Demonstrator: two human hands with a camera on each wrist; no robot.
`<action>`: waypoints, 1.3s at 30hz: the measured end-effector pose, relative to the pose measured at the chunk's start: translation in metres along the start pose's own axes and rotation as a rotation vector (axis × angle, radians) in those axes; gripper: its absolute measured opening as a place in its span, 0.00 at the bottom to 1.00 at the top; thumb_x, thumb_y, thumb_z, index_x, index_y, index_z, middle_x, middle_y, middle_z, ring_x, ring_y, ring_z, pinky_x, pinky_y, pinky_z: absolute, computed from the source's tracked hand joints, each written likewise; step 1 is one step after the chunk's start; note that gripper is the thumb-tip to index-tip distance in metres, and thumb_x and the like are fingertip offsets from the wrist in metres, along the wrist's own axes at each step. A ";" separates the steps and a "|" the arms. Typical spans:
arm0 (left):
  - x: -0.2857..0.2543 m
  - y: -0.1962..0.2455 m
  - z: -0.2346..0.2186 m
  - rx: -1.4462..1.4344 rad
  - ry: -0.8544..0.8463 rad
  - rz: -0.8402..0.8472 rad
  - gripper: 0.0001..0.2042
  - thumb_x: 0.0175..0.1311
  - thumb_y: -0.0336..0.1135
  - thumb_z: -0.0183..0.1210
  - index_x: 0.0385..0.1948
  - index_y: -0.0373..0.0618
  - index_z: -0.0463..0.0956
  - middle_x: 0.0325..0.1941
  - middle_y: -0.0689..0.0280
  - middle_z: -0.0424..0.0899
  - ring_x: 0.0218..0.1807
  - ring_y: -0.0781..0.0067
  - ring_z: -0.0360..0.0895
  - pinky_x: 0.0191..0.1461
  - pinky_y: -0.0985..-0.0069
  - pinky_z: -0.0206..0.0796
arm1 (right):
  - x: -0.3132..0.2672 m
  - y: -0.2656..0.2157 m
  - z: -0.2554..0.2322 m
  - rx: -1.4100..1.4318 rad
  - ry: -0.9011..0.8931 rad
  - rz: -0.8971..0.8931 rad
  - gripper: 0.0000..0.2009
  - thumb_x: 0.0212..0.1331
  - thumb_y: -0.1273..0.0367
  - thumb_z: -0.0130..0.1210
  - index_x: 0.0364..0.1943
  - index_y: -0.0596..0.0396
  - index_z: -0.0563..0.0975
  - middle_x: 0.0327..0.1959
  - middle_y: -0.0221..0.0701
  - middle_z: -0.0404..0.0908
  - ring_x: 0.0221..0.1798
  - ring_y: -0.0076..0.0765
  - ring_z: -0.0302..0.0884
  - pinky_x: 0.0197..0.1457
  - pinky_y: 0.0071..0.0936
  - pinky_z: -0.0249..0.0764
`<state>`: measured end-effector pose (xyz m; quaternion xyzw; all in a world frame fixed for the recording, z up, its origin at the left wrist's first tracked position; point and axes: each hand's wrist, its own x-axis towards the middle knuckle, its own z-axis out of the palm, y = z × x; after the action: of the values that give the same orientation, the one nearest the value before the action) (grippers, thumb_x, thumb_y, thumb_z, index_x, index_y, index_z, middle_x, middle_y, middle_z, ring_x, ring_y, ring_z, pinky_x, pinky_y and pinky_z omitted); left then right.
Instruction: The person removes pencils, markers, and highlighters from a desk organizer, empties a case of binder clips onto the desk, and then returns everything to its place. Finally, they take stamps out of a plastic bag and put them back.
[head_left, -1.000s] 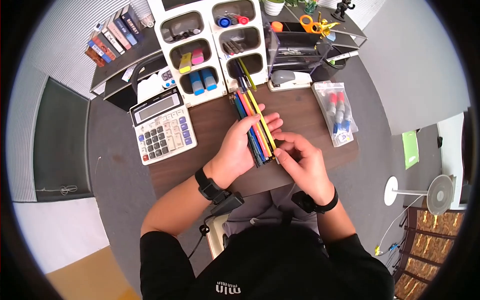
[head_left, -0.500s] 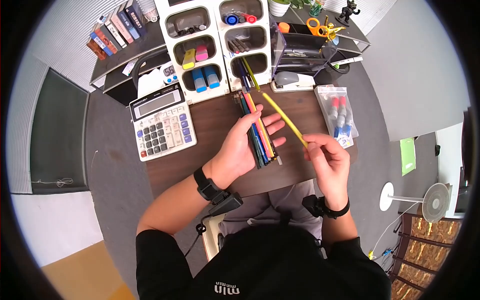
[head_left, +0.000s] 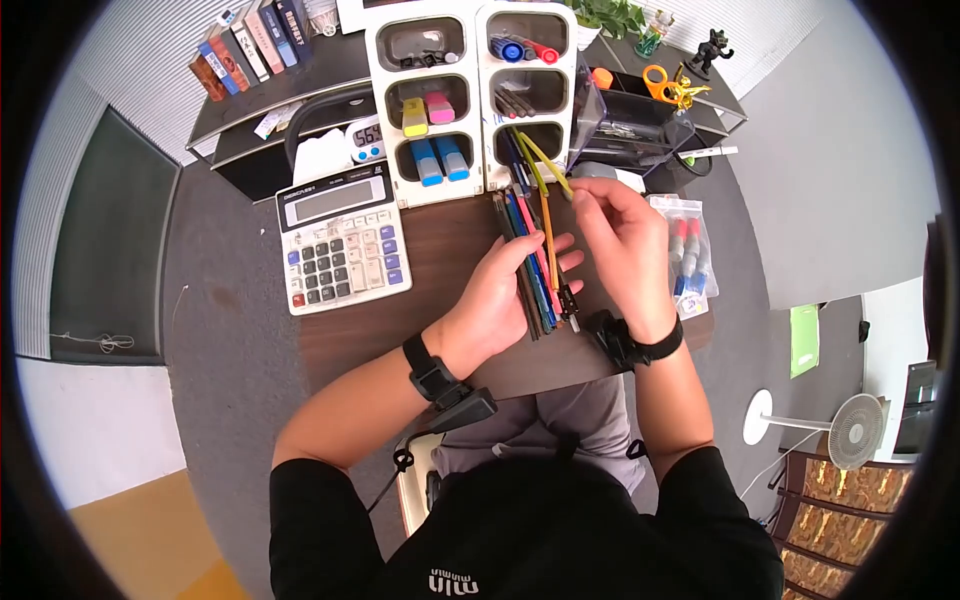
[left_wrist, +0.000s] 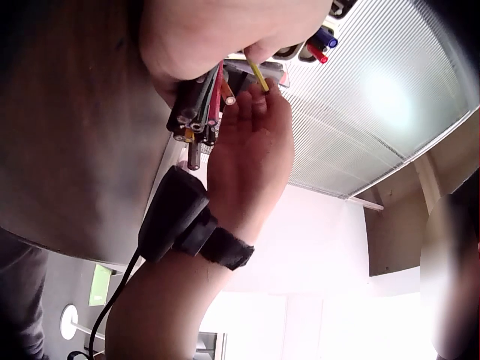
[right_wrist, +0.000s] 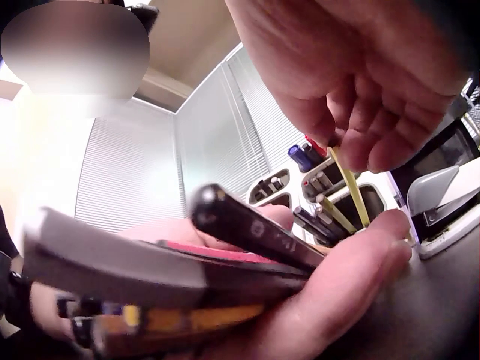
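Observation:
My left hand (head_left: 492, 295) holds a bundle of pencils and pens (head_left: 533, 300), thumb across the top; pink, blue, dark and orange-yellow ones show. Above and to the right of it, my right hand (head_left: 632, 245) pinches a yellow pencil (right_wrist: 349, 182) near one end between thumb and fingers. The pencil's other end reaches into the lower right compartment of the white organizer (head_left: 491, 165). Another yellow-green pencil (right_wrist: 335, 214) and several dark pens (head_left: 517, 165) lean out of that same compartment. In the right wrist view the bundle's near ends are large and blurred.
Other compartments hold blue highlighters (head_left: 426, 163), yellow and pink highlighters (head_left: 414, 117) and markers (head_left: 511, 48). A calculator (head_left: 345, 240) lies left on the desk (head_left: 440, 235). To the right are a stapler (right_wrist: 435, 191), a clear bag of red-and-blue-ended items (head_left: 686, 262) and a black desk tray (head_left: 630, 135).
My right hand took the yellow pencil out of the bundle, swung right with it, then moved forward until its far end entered the lower right compartment. My left hand kept the bundle.

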<state>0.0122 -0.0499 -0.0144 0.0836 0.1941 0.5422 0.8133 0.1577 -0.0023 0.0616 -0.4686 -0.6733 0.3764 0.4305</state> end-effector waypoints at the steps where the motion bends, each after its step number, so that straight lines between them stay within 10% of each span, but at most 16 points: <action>1: 0.001 0.000 -0.001 -0.001 -0.002 0.003 0.20 0.79 0.43 0.53 0.66 0.44 0.70 0.68 0.56 0.77 0.71 0.58 0.74 0.72 0.52 0.71 | 0.005 0.003 0.003 -0.028 -0.015 -0.017 0.11 0.75 0.70 0.57 0.52 0.64 0.82 0.33 0.34 0.87 0.27 0.25 0.87 0.27 0.23 0.83; 12: 0.001 -0.002 0.003 0.134 0.007 0.111 0.16 0.78 0.34 0.55 0.62 0.42 0.72 0.60 0.58 0.82 0.63 0.62 0.80 0.69 0.60 0.74 | 0.000 0.006 0.004 0.038 -0.130 0.121 0.13 0.74 0.72 0.57 0.57 0.64 0.81 0.36 0.36 0.86 0.32 0.26 0.87 0.30 0.24 0.85; 26: 0.003 0.000 -0.007 0.149 -0.022 -0.052 0.19 0.79 0.38 0.54 0.62 0.35 0.74 0.56 0.57 0.83 0.56 0.64 0.83 0.63 0.61 0.77 | -0.065 0.023 -0.017 -0.043 -0.175 -0.130 0.15 0.65 0.74 0.66 0.55 0.55 0.84 0.35 0.31 0.79 0.29 0.26 0.77 0.37 0.25 0.78; 39: -0.004 -0.002 0.012 0.178 0.072 0.013 0.22 0.78 0.36 0.55 0.68 0.38 0.67 0.65 0.49 0.79 0.66 0.57 0.79 0.73 0.58 0.71 | -0.093 0.016 -0.039 -0.056 0.125 -0.117 0.10 0.65 0.76 0.65 0.49 0.61 0.86 0.39 0.35 0.89 0.37 0.26 0.83 0.44 0.25 0.80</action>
<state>0.0170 -0.0537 -0.0033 0.1375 0.2701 0.5305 0.7917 0.2170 -0.0828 0.0396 -0.4628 -0.6816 0.3015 0.4799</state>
